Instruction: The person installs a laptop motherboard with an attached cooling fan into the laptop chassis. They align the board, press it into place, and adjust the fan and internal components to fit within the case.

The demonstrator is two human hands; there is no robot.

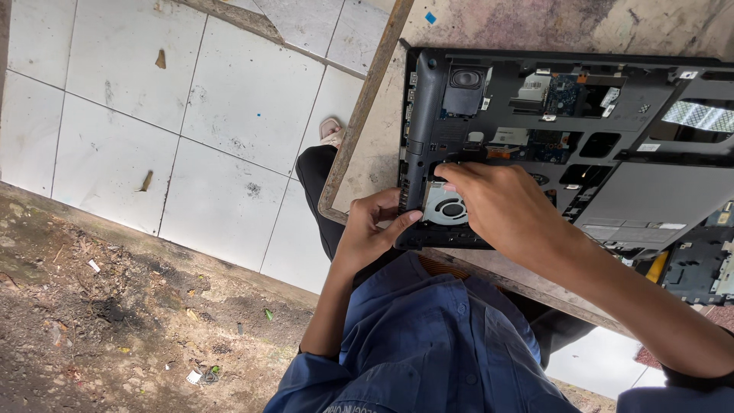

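While the opened laptop base [566, 145] lies bottom-up at the near left corner of the bench [367, 164], most of what's going on sits around the round cooling fan [447, 206] in the laptop's near corner. Right hand [501, 210] lies flat-ish over the fan area, fingers [459, 174] pressed together and curled down onto the chassis just above the fan; can't tell if they're actually pinching anything, since the tips are hidden against the dark plastic. Left hand [375, 226] comes up from below the bench edge, thumb and fingers clamped on the laptop's corner, probably to keep the shell from sliding while the other hand works.

Further along the base you can see a speaker [465, 79], a bit of blue circuit board [563, 93] and several empty bays with the covers off. A second dark chassis piece [699, 268] sits toward the right end of the bench, with something yellow [656, 264] just beside it.

Person's in a blue shirt [428, 344], pressed close to the bench edge. White tiled floor [176, 115] off to the left, then bare dirt [99, 306]
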